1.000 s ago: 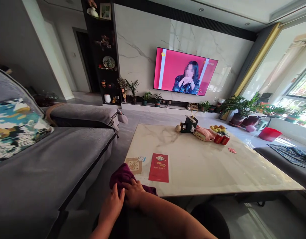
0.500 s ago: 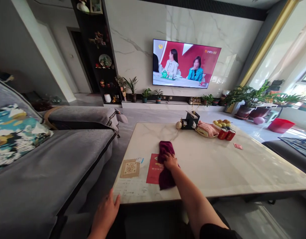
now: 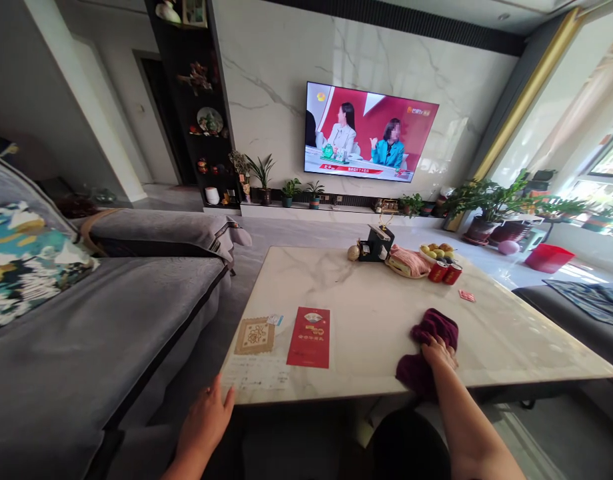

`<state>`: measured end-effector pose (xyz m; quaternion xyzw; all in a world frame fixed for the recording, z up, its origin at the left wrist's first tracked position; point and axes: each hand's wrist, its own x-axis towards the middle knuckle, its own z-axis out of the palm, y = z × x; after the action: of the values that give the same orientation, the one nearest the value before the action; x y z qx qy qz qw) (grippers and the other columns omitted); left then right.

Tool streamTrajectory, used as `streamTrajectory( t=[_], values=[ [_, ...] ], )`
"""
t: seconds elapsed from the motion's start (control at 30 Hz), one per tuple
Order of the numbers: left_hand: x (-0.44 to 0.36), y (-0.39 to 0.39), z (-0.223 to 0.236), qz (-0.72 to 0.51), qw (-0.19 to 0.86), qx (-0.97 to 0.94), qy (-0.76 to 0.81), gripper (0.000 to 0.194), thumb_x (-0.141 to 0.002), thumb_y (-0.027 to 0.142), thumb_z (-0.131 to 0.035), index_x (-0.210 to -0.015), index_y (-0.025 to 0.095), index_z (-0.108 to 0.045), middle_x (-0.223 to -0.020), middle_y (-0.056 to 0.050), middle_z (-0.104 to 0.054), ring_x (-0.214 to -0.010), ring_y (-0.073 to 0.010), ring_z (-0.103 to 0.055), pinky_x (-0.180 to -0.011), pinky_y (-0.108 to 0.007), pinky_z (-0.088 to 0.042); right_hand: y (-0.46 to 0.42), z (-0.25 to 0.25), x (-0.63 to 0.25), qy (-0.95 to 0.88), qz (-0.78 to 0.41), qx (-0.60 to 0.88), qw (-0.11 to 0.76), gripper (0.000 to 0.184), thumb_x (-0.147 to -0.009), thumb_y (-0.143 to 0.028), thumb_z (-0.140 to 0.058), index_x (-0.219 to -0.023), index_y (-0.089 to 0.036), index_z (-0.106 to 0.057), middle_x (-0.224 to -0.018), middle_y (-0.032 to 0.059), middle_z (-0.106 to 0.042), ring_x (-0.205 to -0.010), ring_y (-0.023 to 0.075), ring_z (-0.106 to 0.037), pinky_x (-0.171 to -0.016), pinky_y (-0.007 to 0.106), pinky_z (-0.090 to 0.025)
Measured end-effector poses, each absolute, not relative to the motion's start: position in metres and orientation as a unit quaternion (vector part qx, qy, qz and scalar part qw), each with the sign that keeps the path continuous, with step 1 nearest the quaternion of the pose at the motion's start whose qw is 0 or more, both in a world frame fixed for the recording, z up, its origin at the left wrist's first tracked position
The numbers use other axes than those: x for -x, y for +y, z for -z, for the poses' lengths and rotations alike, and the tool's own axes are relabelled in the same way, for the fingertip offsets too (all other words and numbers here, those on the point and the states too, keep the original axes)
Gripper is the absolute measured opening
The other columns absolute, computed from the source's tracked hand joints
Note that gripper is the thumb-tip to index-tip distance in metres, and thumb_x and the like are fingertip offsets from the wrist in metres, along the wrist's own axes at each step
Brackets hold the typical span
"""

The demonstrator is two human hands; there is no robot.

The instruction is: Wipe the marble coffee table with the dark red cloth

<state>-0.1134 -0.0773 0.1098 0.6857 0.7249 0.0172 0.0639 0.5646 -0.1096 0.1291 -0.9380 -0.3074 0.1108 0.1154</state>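
My right hand presses down on a dark maroon cloth lying on the near right part of the white marble coffee table. My left hand rests with fingers apart at the table's near left corner, touching its edge and holding nothing. A red envelope and a beige patterned card lie flat on the table between my hands.
At the table's far side stand a black holder, a plate of pink food, a fruit bowl and two red cans. A grey sofa runs along the left. A wall television and potted plants stand beyond.
My right hand slid the maroon cloth from the red envelope across the table to the right. Before that both hands held the cloth at the table's near edge; my left hand now rests there.
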Motion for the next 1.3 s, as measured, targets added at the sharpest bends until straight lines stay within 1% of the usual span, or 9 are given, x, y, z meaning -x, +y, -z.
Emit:
streamTrajectory(
  t=[0.13, 0.23, 0.47, 0.6, 0.7, 0.87, 1.0, 1.13, 1.3],
  values=[
    [0.115, -0.077, -0.107, -0.025, 0.051, -0.696, 0.716, 0.068, -0.118, 0.036, -0.026, -0.165, -0.004, -0.053, -0.143, -0.031, -0.082, -0.137, -0.0379, -0.079, -0.12, -0.045, -0.057, -0.14, -0.13, -0.557, -0.269, -0.093, 0.951, 0.118, 0.066, -0.099, -0.044, -0.055, -0.161, -0.035, -0.075, -0.186, 0.023, -0.047, -0.162, 0.0464, -0.055, -0.118, 0.071, -0.052],
    [0.116, -0.076, -0.107, -0.036, 0.053, -0.702, 0.709, 0.069, -0.118, 0.036, -0.025, -0.166, -0.005, -0.053, -0.147, -0.032, -0.08, -0.138, -0.0378, -0.079, -0.122, -0.046, -0.057, -0.144, -0.129, -0.529, -0.277, -0.088, 0.95, 0.111, 0.064, -0.101, -0.052, -0.054, -0.158, -0.035, -0.076, -0.187, 0.0225, -0.046, -0.161, 0.0463, -0.056, -0.117, 0.07, -0.051],
    [0.113, -0.079, -0.109, -0.051, 0.064, -0.702, 0.707, 0.072, -0.117, 0.036, -0.026, -0.167, -0.01, -0.05, -0.15, -0.034, -0.079, -0.14, -0.04, -0.078, -0.121, -0.048, -0.059, -0.125, -0.122, -0.414, -0.442, -0.096, 0.888, 0.084, 0.076, -0.098, -0.038, -0.061, -0.174, -0.033, -0.061, -0.191, 0.0088, -0.046, -0.172, 0.0403, -0.046, -0.139, 0.06, -0.04],
    [0.112, -0.08, -0.11, -0.056, 0.069, -0.703, 0.706, 0.074, -0.117, 0.037, -0.022, -0.168, -0.009, -0.049, -0.152, -0.033, -0.078, -0.143, -0.0399, -0.077, -0.12, -0.048, -0.059, -0.11, -0.119, -0.332, -0.556, -0.115, 0.82, 0.073, 0.076, -0.097, -0.033, -0.063, -0.173, -0.036, -0.062, -0.193, 0.0003, -0.045, -0.175, 0.0397, -0.041, -0.141, 0.058, -0.039],
    [0.113, -0.081, -0.111, -0.065, 0.072, -0.704, 0.703, 0.074, -0.117, 0.036, -0.02, -0.166, -0.01, -0.051, -0.149, -0.033, -0.08, -0.137, -0.0404, -0.08, -0.119, -0.049, -0.06, -0.104, -0.118, -0.271, -0.637, -0.126, 0.757, 0.075, 0.076, -0.096, -0.036, -0.068, -0.172, -0.037, -0.063, -0.193, 0.0007, -0.045, -0.176, 0.0412, -0.039, -0.141, 0.061, -0.039],
    [0.115, -0.081, -0.11, -0.085, 0.071, -0.701, 0.704, 0.076, -0.117, 0.039, -0.021, -0.168, -0.009, -0.049, -0.147, -0.033, -0.081, -0.135, -0.0391, -0.081, -0.118, -0.047, -0.061, -0.095, -0.115, -0.173, -0.76, -0.155, 0.627, 0.067, 0.08, -0.093, -0.044, -0.078, -0.171, -0.039, -0.062, -0.193, -0.0016, -0.045, -0.175, 0.0451, -0.04, -0.14, 0.067, -0.041],
    [0.116, -0.082, -0.109, -0.096, 0.077, -0.697, 0.706, 0.076, -0.118, 0.042, -0.019, -0.169, -0.006, -0.049, -0.139, -0.032, -0.084, -0.124, -0.0398, -0.085, -0.111, -0.049, -0.064, -0.088, -0.109, -0.109, -0.837, -0.158, 0.522, 0.047, 0.083, -0.096, -0.049, -0.078, -0.175, -0.034, -0.058, -0.193, 0.0043, -0.045, -0.173, 0.0498, -0.04, -0.136, 0.074, -0.047],
    [0.116, -0.081, -0.11, -0.102, 0.08, -0.687, 0.715, 0.076, -0.119, 0.041, -0.018, -0.17, -0.009, -0.045, -0.145, -0.035, -0.081, -0.125, -0.041, -0.085, -0.109, -0.049, -0.064, -0.083, -0.104, -0.07, -0.88, -0.154, 0.449, 0.023, 0.082, -0.098, -0.051, -0.076, -0.175, -0.034, -0.057, -0.191, 0.0044, -0.047, -0.17, 0.0487, -0.043, -0.129, 0.073, -0.053],
    [0.116, -0.081, -0.113, -0.095, 0.077, -0.684, 0.719, 0.074, -0.119, 0.04, -0.022, -0.168, -0.01, -0.046, -0.149, -0.034, -0.079, -0.13, -0.0381, -0.083, -0.113, -0.045, -0.062, -0.083, -0.108, -0.076, -0.893, -0.152, 0.422, 0.025, 0.069, -0.098, -0.049, -0.076, -0.166, -0.044, -0.065, -0.188, -0.0034, -0.052, -0.166, 0.0448, -0.048, -0.127, 0.068, -0.055]
  ],
)
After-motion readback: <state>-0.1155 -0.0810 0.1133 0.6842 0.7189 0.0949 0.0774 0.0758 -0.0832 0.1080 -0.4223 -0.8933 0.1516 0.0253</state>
